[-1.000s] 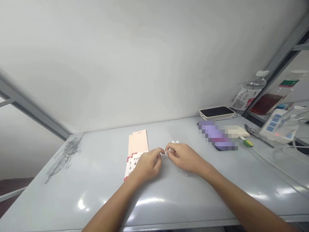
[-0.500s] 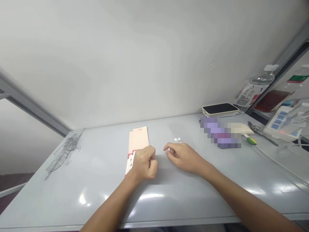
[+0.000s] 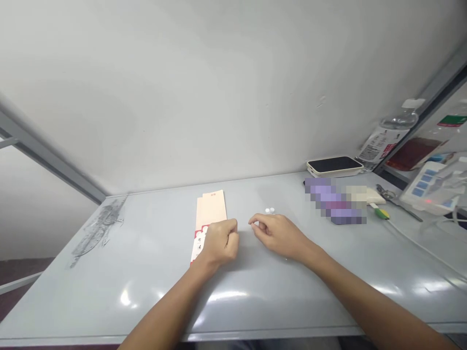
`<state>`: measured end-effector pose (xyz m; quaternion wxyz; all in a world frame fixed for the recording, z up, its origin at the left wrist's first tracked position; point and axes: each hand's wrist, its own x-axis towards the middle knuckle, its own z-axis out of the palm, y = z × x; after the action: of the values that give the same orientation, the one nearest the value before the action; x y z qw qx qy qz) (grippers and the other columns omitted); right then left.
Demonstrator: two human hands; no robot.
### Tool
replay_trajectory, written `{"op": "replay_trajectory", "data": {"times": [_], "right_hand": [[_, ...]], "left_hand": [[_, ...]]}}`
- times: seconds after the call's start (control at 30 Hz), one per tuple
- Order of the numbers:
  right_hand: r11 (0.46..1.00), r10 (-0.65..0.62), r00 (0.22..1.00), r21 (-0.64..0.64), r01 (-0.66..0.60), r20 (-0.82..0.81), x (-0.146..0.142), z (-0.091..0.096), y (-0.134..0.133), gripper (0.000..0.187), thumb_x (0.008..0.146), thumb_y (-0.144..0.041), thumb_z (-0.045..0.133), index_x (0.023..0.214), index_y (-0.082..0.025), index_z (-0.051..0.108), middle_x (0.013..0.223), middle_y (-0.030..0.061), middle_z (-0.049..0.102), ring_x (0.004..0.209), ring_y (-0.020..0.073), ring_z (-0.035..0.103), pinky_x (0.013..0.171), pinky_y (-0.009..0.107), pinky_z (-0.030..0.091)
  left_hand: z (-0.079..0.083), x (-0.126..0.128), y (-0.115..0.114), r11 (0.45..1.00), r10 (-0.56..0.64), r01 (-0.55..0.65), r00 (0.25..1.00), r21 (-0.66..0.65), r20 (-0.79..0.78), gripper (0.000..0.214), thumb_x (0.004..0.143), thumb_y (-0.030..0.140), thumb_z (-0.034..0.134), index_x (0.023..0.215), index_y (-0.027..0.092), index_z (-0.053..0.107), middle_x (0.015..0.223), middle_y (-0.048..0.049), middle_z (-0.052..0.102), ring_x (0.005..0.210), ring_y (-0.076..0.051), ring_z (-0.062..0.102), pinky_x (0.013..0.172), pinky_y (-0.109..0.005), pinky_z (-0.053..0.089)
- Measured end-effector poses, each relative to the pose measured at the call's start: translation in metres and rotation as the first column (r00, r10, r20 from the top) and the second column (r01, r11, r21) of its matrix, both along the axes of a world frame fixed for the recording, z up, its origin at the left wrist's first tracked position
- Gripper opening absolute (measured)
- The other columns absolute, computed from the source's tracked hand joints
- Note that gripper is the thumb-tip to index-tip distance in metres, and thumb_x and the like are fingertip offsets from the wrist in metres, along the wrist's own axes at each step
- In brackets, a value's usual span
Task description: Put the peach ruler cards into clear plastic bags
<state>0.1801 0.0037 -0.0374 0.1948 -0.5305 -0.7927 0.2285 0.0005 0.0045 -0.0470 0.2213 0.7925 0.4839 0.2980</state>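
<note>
My left hand (image 3: 222, 240) is closed in a fist above the lower part of some pale peach paper cards (image 3: 211, 209) with red and white printed ends. What the fist holds, if anything, is hidden. To its right, my right hand (image 3: 275, 235) is curled, with thumb and index fingertips brought together in a pinch. Anything between those tips is too small to make out. Just behind the right hand lie two small white round pieces (image 3: 269, 211), partly covered by its knuckles. A gap separates the two hands.
Along the back right are a phone (image 3: 334, 166), a blurred purple packet (image 3: 333, 201) and a clear bottle (image 3: 388, 131). A white cable (image 3: 419, 243) with a green-yellow plug crosses the grey table (image 3: 91, 301). A dark drawing (image 3: 100, 228) marks its left side.
The view has shifted slightly. Both hands keep nearly the same pose; the left fist has turned a little, and the right hand covers slightly more of the white pieces.
</note>
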Motion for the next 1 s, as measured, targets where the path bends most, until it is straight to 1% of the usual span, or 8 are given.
{"op": "replay_trajectory", "data": {"times": [0.1, 0.17, 0.3, 0.43, 0.53, 0.63, 0.77, 1.0], "right_hand": [[0.988, -0.158, 0.983, 0.011, 0.157, 0.093, 0.01, 0.002, 0.006, 0.023, 0.084, -0.032, 0.035, 0.089, -0.024, 0.056, 0.062, -0.0017, 0.057, 0.058, 0.0143, 0.052, 0.054, 0.025, 0.034], [0.958, -0.286, 0.937, 0.03, 0.286, 0.202, 0.017, 0.002, 0.011, 0.024, 0.083, -0.036, 0.036, 0.093, -0.023, 0.054, 0.076, 0.0017, 0.06, 0.064, 0.0171, 0.054, 0.055, 0.027, 0.035], [0.894, -0.433, 0.813, 0.071, 0.442, 0.389, 0.031, 0.0, 0.019, 0.036, 0.083, -0.045, 0.036, 0.101, -0.017, 0.05, 0.093, 0.0102, 0.057, 0.076, 0.0233, 0.057, 0.057, 0.031, 0.036], [0.887, -0.44, 0.776, 0.085, 0.454, 0.453, 0.035, 0.0, 0.021, 0.044, 0.083, -0.051, 0.033, 0.099, -0.014, 0.05, 0.096, 0.0132, 0.054, 0.082, 0.0259, 0.056, 0.056, 0.032, 0.038], [0.896, -0.414, 0.781, 0.056, 0.441, 0.467, 0.034, 0.0, 0.02, 0.048, 0.082, -0.055, 0.032, 0.09, -0.013, 0.053, 0.092, 0.0132, 0.053, 0.083, 0.0263, 0.055, 0.056, 0.033, 0.04], [0.899, -0.4, 0.794, 0.027, 0.437, 0.458, 0.032, -0.002, 0.02, 0.053, 0.079, -0.061, 0.031, 0.086, -0.014, 0.053, 0.091, 0.0133, 0.053, 0.082, 0.0262, 0.055, 0.058, 0.034, 0.04], [0.899, -0.393, 0.805, 0.003, 0.438, 0.445, 0.033, -0.006, 0.023, 0.057, 0.076, -0.065, 0.033, 0.089, -0.013, 0.052, 0.092, 0.0144, 0.054, 0.083, 0.0276, 0.055, 0.059, 0.034, 0.04], [0.899, -0.37, 0.832, -0.067, 0.433, 0.413, 0.035, -0.008, 0.026, 0.043, 0.075, -0.059, 0.041, 0.078, -0.017, 0.048, 0.079, 0.0097, 0.058, 0.07, 0.0241, 0.057, 0.052, 0.03, 0.036]], "left_hand": [[0.004, -0.001, -0.001, 0.999, 0.031, -0.033, 0.997, -0.036, -0.066, 0.021, 0.061, 0.01, 0.032, 0.047, 0.02, 0.02, 0.039, 0.003, 0.029, 0.039, -0.009, 0.028, 0.042, -0.025, 0.02], [0.008, 0.0, 0.0, 0.995, 0.072, -0.08, 0.99, -0.061, -0.123, 0.019, 0.063, 0.012, 0.033, 0.048, 0.019, 0.024, 0.04, 0.0032, 0.031, 0.04, -0.01, 0.031, 0.042, -0.024, 0.02], [0.012, 0.001, 0.005, 0.968, 0.218, -0.245, 0.929, -0.053, -0.298, 0.024, 0.078, 0.034, 0.033, 0.058, 0.02, 0.038, 0.045, 0.0034, 0.042, 0.043, -0.012, 0.039, 0.045, -0.024, 0.025], [0.008, -0.005, 0.016, 0.9, 0.355, -0.434, 0.768, -0.025, -0.532, 0.046, 0.075, 0.062, 0.029, 0.069, 0.02, 0.045, 0.056, -0.0015, 0.052, 0.049, -0.017, 0.05, 0.047, -0.026, 0.029], [0.003, -0.013, 0.023, 0.862, 0.381, -0.506, 0.685, -0.029, -0.621, 0.055, 0.066, 0.07, 0.036, 0.079, 0.018, 0.048, 0.074, -0.0065, 0.057, 0.06, -0.021, 0.055, 0.05, -0.028, 0.032], [0.002, -0.019, 0.026, 0.857, 0.405, -0.516, 0.67, 0.002, -0.622, 0.06, 0.058, 0.071, 0.044, 0.084, 0.017, 0.047, 0.084, -0.0096, 0.055, 0.075, -0.024, 0.055, 0.053, -0.029, 0.035], [0.005, -0.023, 0.025, 0.859, 0.414, -0.512, 0.683, 0.01, -0.602, 0.058, 0.055, 0.072, 0.048, 0.077, 0.018, 0.045, 0.084, -0.0113, 0.055, 0.082, -0.028, 0.053, 0.056, -0.03, 0.036], [0.01, -0.02, 0.024, 0.864, 0.374, -0.503, 0.674, -0.026, -0.637, 0.057, 0.054, 0.072, 0.048, 0.071, 0.017, 0.046, 0.085, -0.0124, 0.054, 0.087, -0.029, 0.05, 0.066, -0.037, 0.037]]}}
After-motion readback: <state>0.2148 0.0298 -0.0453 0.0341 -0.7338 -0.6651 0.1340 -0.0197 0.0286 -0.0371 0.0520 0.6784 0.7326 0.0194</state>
